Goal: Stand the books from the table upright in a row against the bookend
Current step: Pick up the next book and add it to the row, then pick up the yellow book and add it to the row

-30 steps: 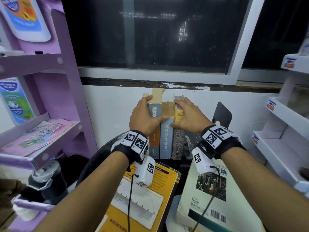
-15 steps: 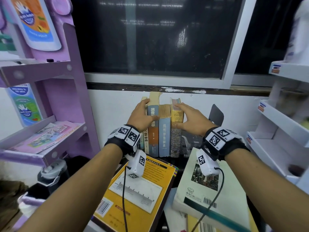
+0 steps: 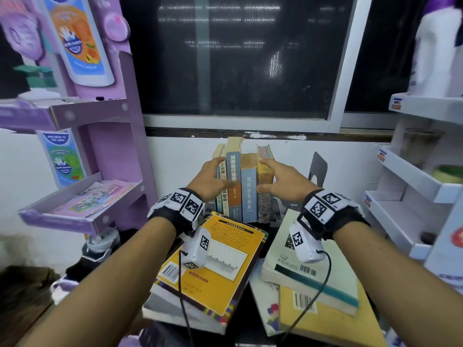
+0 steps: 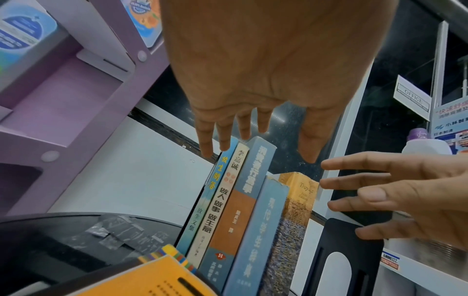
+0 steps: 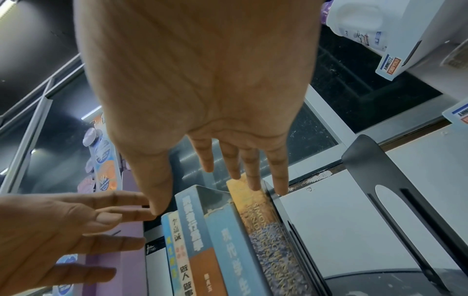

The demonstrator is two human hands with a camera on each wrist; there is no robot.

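Several books point(image 3: 241, 186) stand upright in a row near the wall, spines toward me. My left hand point(image 3: 211, 177) is at the row's left end, its straight fingers point(image 4: 224, 138) by the tops of the thin books. At the right end my right hand point(image 3: 276, 177) holds its fingers point(image 5: 249, 170) straight over the yellow-and-purple book point(image 5: 268, 230). Neither hand grips anything. A black bookend point(image 5: 293, 226) stands against that book, and a second black bookend point(image 3: 317, 169) stands farther right. More books lie flat in front: an orange one point(image 3: 220, 256) and a white one point(image 3: 310, 269) on a yellow one point(image 3: 328, 324).
A purple display shelf point(image 3: 82, 209) stands at the left and a white shelf unit point(image 3: 411, 181) at the right. Behind the row are a white wall and a dark window point(image 3: 240, 58). The dark round table point(image 4: 76, 240) carries the books.
Both hands have eased back from the row and their fingers have straightened. The left thumb has come off the spines. The row still stands.
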